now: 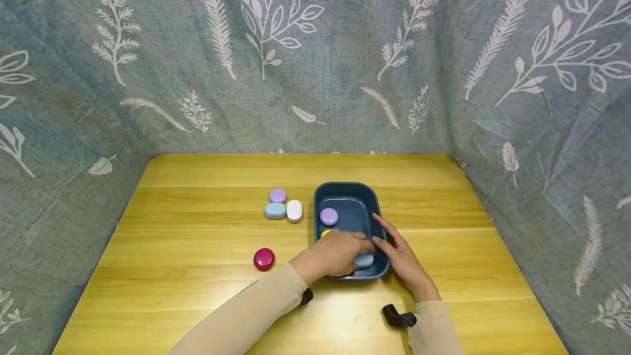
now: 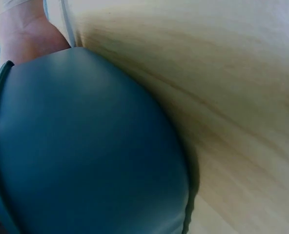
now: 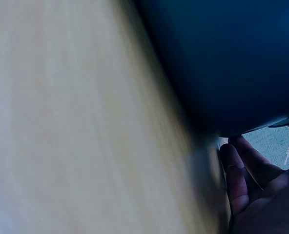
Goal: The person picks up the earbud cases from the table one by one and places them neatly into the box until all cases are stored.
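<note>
A dark blue rectangular tub (image 1: 347,183) stands on the wooden table. My left hand (image 1: 340,252) reaches into its near end, its curled fingers and thumb around a light-blue rounded case (image 1: 365,260). Beside that hand a yellow piece (image 1: 326,232) shows, mostly covered. A round lilac case (image 1: 329,217) lies farther back in the tub. At the right wall, my right hand (image 1: 406,261) rests with straight, spread thumb and forefinger on the rim. In the right wrist view, other fingers (image 3: 238,187) are beside the outside of the tub.
Left of the tub, a lilac round case (image 1: 277,195), a light-blue oval case (image 1: 275,211) and a white oval case (image 1: 294,211) sit close together. Nearer me lies a dark pink round case (image 1: 264,259). A patterned curtain (image 1: 340,92) hangs behind the table.
</note>
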`<state>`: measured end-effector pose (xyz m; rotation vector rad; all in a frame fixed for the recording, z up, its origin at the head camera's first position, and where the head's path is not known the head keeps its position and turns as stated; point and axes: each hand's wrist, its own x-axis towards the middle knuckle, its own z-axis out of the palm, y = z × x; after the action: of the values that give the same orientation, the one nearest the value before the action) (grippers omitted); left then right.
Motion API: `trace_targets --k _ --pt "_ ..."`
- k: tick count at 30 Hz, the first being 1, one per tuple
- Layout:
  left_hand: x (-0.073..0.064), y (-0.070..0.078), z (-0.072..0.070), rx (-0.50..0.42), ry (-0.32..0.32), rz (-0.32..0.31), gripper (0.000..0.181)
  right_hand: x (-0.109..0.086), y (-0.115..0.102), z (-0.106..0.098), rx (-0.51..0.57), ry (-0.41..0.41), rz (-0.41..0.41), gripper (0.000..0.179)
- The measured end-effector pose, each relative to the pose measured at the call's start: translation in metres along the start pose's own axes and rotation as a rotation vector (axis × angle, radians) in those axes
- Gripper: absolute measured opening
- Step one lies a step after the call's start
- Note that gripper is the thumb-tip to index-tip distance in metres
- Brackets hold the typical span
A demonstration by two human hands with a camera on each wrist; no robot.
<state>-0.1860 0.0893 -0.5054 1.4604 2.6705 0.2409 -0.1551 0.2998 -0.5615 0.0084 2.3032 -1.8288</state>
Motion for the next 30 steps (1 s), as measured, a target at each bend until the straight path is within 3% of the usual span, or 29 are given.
trace_targets --k 13,22,30 --pt "-0.008 -0.005 -0.009 0.010 0.052 -0.018 0.051 0.002 0.001 0.000 -0.007 0.001 -0.030 0.055" --pt "-0.025 -0.011 -0.017 -0.037 0.101 -0.044 0.050 0.004 0.003 0.000 -0.011 0.024 -0.001 0.056" --pt "-0.042 -0.022 -0.021 -0.066 0.145 -0.054 0.049 0.004 0.004 0.000 -0.021 0.033 -0.025 0.055"
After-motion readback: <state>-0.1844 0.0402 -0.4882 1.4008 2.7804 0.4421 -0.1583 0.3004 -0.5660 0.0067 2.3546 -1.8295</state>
